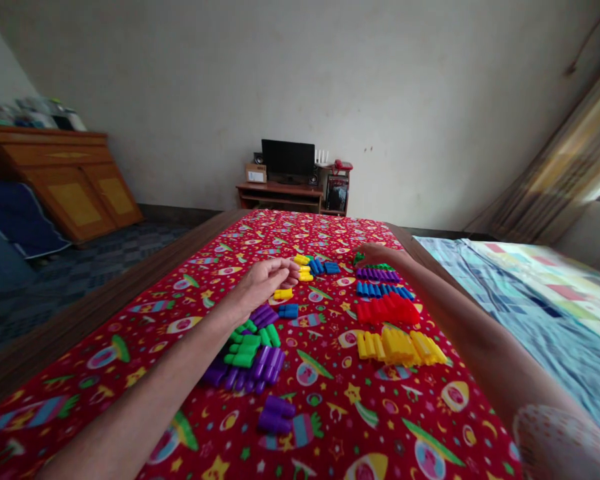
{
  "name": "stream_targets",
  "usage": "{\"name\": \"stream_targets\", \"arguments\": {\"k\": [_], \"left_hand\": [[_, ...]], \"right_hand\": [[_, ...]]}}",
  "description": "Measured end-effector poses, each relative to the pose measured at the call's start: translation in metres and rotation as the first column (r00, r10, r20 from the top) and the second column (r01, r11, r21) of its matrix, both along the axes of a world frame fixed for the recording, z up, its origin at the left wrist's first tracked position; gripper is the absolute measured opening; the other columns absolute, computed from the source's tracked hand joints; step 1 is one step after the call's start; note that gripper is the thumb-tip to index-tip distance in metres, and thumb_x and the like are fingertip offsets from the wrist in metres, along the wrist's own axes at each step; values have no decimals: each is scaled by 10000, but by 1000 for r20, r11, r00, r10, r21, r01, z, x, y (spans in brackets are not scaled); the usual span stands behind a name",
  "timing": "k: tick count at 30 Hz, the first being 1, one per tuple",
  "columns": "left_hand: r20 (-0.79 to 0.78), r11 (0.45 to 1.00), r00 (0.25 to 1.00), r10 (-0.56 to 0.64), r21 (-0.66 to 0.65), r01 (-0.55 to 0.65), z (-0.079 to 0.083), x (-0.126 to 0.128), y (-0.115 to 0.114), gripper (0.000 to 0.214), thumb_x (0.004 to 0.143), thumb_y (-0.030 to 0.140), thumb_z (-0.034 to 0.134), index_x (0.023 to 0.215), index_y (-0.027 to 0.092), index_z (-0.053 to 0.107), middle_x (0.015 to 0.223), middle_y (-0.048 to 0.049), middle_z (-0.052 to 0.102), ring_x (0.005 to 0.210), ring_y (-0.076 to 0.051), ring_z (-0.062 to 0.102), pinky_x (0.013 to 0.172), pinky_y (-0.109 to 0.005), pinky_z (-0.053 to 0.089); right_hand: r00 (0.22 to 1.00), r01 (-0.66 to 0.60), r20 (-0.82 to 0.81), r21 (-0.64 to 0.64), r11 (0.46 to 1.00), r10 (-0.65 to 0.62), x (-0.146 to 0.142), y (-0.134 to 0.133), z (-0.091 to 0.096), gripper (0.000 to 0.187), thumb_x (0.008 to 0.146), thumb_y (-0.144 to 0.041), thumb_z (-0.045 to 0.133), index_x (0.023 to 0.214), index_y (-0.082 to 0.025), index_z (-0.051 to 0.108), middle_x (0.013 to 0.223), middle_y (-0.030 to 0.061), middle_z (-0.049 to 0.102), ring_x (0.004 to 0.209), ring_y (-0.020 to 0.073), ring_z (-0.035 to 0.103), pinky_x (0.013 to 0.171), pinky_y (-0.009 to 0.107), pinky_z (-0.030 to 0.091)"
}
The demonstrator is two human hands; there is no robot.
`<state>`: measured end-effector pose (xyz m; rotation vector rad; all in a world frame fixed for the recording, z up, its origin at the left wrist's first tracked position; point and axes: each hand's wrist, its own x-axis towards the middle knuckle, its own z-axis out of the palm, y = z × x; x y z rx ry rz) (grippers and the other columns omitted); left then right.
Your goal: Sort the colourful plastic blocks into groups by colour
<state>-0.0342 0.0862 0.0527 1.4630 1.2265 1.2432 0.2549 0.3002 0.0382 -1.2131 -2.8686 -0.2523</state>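
Note:
My left hand (275,275) is at the middle of the table, its fingers curled together beside several yellow bullet-shaped toy blocks (306,276); what lies in its grasp, if anything, is hidden. Reaching to the far right, my right hand (380,254) has its fingers bent over a green toy block (359,258) at the end of a green row. Below that row lie rows of purple (377,275), blue (383,291), red (387,309) and yellow blocks (400,347). Under my left forearm sit loose green (244,350) and purple blocks (269,365).
A red patterned cloth (330,380) covers the table. Blue blocks (325,267) lie between my hands, and a purple pair (277,415) lies nearer me. A bed (530,300) stands at right, a wooden cabinet (75,187) at left, a monitor (289,160) beyond.

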Motion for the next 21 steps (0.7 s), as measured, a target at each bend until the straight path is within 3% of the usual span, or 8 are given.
{"name": "stream_targets", "arguments": {"k": [5, 14, 17, 21], "left_hand": [[-22, 1000, 1000, -9, 11, 10, 1, -2, 1, 271, 736, 391, 689, 857, 149, 690, 822, -59, 732, 775, -190, 688, 764, -347, 559], [-55, 999, 998, -23, 26, 25, -3, -2, 6, 251, 730, 383, 651, 826, 153, 676, 789, -44, 719, 743, -174, 675, 756, -328, 549], [-43, 1000, 999, -6, 25, 7, -4, -7, 8, 240, 734, 375, 649, 814, 150, 672, 786, -44, 713, 747, -176, 677, 779, -345, 552], [-29, 999, 999, 35, 22, -34, -7, -14, 11, 227, 743, 361, 650, 801, 143, 667, 797, -51, 708, 757, -176, 680, 801, -364, 556]], "right_hand": [[998, 20, 54, -62, 998, -17, -1, -4, 3, 265, 758, -211, 679, 1007, -169, 758, 896, 53, 751, 761, 176, 636, 649, 222, 423], [999, 19, 43, -47, 999, -17, -5, -17, 10, 261, 792, -199, 634, 1019, -132, 744, 942, 90, 749, 742, 171, 623, 630, 227, 419], [1000, 2, 25, -5, 1000, -2, -21, -17, 16, 242, 849, -205, 574, 999, -114, 740, 965, 125, 740, 761, 190, 627, 658, 259, 439], [997, -75, 23, 12, 997, 74, -69, -15, 18, 247, 874, -146, 505, 948, -140, 741, 946, 89, 734, 822, 184, 630, 734, 267, 443]]}}
